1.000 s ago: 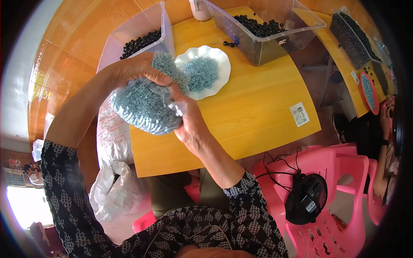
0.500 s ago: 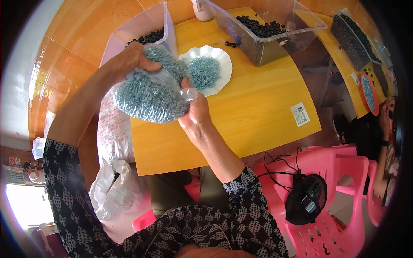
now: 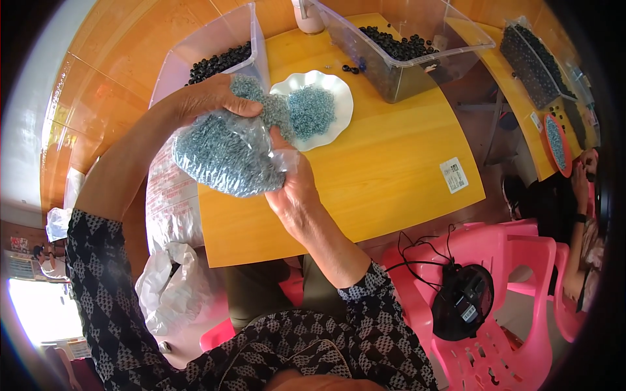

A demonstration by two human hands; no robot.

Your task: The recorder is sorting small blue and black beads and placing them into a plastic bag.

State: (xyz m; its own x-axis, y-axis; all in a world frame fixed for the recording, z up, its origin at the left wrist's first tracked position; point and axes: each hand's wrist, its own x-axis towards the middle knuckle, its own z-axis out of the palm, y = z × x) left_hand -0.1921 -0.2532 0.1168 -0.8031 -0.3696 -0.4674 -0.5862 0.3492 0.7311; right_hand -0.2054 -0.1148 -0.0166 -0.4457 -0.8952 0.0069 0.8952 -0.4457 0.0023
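A clear plastic bag [image 3: 225, 153] stuffed with small blue-grey rings hangs above the left edge of the yellow table [image 3: 385, 169]. My left hand [image 3: 205, 98] grips the bag's top from above. My right hand [image 3: 293, 192] holds its lower right side from underneath. Just behind the bag, a white scalloped plate [image 3: 339, 104] carries a heap of the same blue-grey rings [image 3: 312, 111].
Two clear plastic bins of black beads stand at the back, one on the left [image 3: 215, 55], one on the right [image 3: 407, 45]. A white sack [image 3: 169, 208] lies beside the table. Pink plastic chairs [image 3: 515, 274] with a black device [image 3: 464, 301]. A seated person [image 3: 580, 215] at the right edge.
Both hands have carried the bag from above the table to its left edge, a little lower and toward me. My right hand shifted from the bag's side to under it.
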